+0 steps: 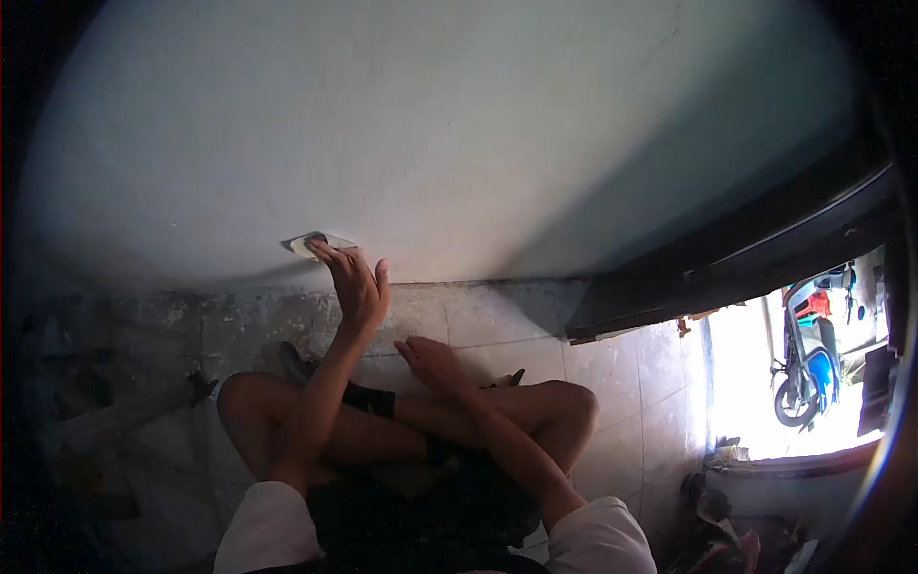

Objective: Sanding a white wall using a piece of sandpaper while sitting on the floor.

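Note:
My left hand [356, 287] reaches forward to the pale wall [459, 143], low down near its foot. Its fingertips press a small bent sheet of sandpaper [337, 244], pale on one side and dark on the other, against the surface. The thumb stands apart from the fingers. My right hand [432, 365] hangs over my crossed legs, its fingers loosely curled and nothing visible in them. It is close to the wall's foot but does not touch the wall.
I sit cross-legged on a tiled floor [602, 383] with pale smears. A dark door [736, 249] slants out at the right. Beyond the bright doorway stands a blue motorbike [815, 373]. Dark crumpled items [712, 521] lie at the lower right.

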Demonstrator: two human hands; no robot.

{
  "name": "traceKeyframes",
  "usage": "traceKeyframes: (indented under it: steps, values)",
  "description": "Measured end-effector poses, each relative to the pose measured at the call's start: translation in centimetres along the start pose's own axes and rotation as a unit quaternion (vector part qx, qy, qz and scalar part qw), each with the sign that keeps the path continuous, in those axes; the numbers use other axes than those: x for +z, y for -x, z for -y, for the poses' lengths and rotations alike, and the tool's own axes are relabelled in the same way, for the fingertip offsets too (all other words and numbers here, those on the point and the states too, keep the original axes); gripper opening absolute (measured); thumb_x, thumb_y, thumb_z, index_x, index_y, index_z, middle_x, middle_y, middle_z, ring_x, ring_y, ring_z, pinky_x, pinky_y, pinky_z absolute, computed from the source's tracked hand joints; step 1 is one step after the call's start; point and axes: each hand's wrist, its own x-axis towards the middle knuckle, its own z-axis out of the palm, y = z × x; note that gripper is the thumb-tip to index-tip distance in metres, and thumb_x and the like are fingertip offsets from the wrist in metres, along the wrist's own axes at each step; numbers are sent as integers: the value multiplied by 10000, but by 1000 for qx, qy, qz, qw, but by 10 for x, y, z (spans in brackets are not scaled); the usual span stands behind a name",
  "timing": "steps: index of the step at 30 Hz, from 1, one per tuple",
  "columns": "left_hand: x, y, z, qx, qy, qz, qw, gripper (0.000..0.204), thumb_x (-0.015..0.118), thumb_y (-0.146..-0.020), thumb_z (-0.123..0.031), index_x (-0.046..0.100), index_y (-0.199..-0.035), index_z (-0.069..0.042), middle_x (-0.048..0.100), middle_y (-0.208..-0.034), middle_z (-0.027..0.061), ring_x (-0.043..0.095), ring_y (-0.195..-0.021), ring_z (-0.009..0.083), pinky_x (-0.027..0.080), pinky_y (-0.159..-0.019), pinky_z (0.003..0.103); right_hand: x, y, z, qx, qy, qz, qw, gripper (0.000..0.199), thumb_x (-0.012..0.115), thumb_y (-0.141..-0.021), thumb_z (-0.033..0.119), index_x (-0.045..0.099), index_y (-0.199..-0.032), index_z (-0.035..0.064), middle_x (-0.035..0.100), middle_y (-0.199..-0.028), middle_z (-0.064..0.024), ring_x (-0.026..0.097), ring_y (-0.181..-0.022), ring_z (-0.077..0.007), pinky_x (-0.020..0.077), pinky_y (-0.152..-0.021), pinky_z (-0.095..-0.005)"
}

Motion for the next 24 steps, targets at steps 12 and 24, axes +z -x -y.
traceKeyframes:
  steps: [12, 24]
  values:
    - [-35, -26, 2, -98, 44, 5, 994, 564, 567, -962, -153, 292, -1329, 175, -38, -1508, 499, -17, -1430, 646, 124, -1186, 650, -13, -2, 9, -20, -78, -38, 996, 470, 443, -1043, 443, 623, -912, 29, 668, -898, -234, 631, -880, -462, 493, -798, -528]
    - [-49, -43, 20, -79, 81, -80, 990, 528, 460, -1027, -216, 295, -1305, 202, -59, -1513, 492, -9, -1412, 672, 146, -1160, 665, -6, -4, 0, 23, -65, -56, 996, 394, 487, -1046, 392, 646, -1000, 34, 658, -989, -193, 656, -923, -385, 502, -814, -474]
